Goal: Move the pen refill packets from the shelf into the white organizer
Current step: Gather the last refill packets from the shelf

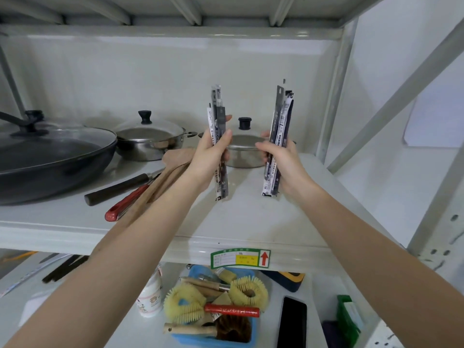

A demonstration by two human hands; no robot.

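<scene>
My left hand [209,156] grips a bundle of long, narrow pen refill packets [218,109], black, grey and white, held upright above the white shelf [241,217]. A second upright bundle of refill packets [281,116] sits in my right hand [282,159], a little to the right. Both bundles hang clear of the shelf surface, roughly a hand's width apart. No white organizer is in view.
On the shelf stand a dark wok with glass lid [50,151], two lidded steel pots [150,139] [244,151], and knives and wooden utensils [140,187]. Below lie a blue basket of brushes [218,307], a white bottle [150,300] and a black phone [292,322].
</scene>
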